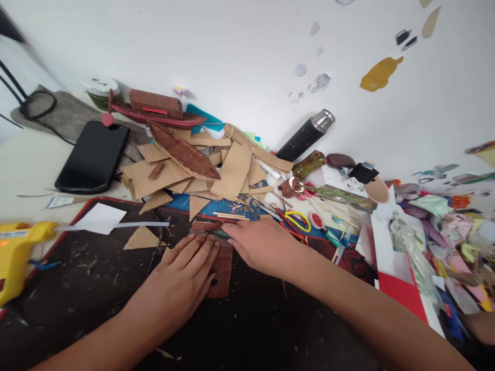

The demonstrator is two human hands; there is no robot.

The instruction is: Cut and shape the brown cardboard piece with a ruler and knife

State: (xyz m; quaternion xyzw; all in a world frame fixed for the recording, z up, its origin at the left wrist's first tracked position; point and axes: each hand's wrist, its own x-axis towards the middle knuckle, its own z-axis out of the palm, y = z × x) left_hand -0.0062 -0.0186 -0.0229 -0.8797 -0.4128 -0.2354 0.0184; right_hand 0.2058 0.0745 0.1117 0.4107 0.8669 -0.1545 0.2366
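My left hand (pixel 184 273) lies flat with its fingers stretched out, pressing on a brown-painted cardboard piece (pixel 222 265) with a small dark hole. Under its fingertips is a clear strip (pixel 200 238) that looks like a ruler. My right hand (pixel 259 245) is closed around a slim green-handled tool (pixel 221 234), held low at the strip's right end. The tool's tip is hidden, so I cannot tell its exact kind. Both hands are close together, over the dark mat (pixel 263 319).
Cardboard scraps (pixel 232 170) are heaped behind the hands, with a brown boat hull (pixel 183 149) on them. A yellow glue gun (pixel 23 252) is at left, near a black phone (pixel 93 157). Scissors (pixel 297 220) lie right; a black flask (pixel 301 139) leans on the wall.
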